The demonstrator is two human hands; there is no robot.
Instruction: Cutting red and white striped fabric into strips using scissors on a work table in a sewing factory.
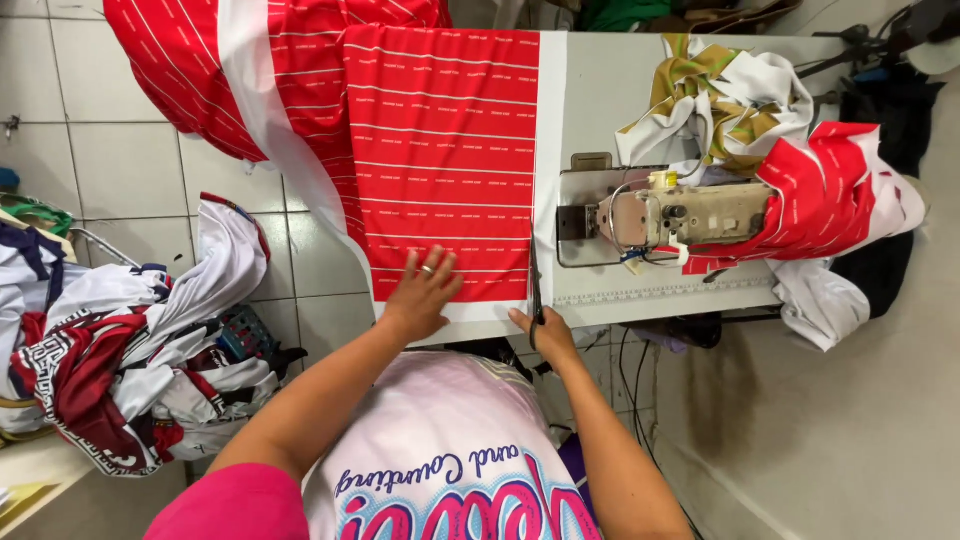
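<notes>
1. Left hand (420, 292) is pressed flat, fingers spread, on the near end of the red striped fabric panel (440, 160), which lies across the sewing table (600, 100) with a white border down its right edge. It's not gripping anything, just pinning the cloth. If that palm lets up, I'd bet the panel creeps, since a big part of it hangs off the table's far-left corner and that weight pulls on it.

2. Right hand (543, 333) is closed around the handles of what look like dark scissors (535, 290), blades lying along the white border strip. How far the blades are open I can't tell, too thin and dark from here. Risk: the cut drifts off the border into the red if the cloth bunches under the blade.

3. Left fingertips sit near the blade line, not touching it, but near enough to get nicked if the hand slides right.

4. The sewing machine (680, 215) sits just right of the panel, with a red and white garment piece (820, 190) draped over it and more printed cloth (720, 95) behind. Any of that could slump onto the work.

5. A pile of finished garments (130, 350) sits on the floor to the left, right under the hanging end; the panel could snag there.
</notes>
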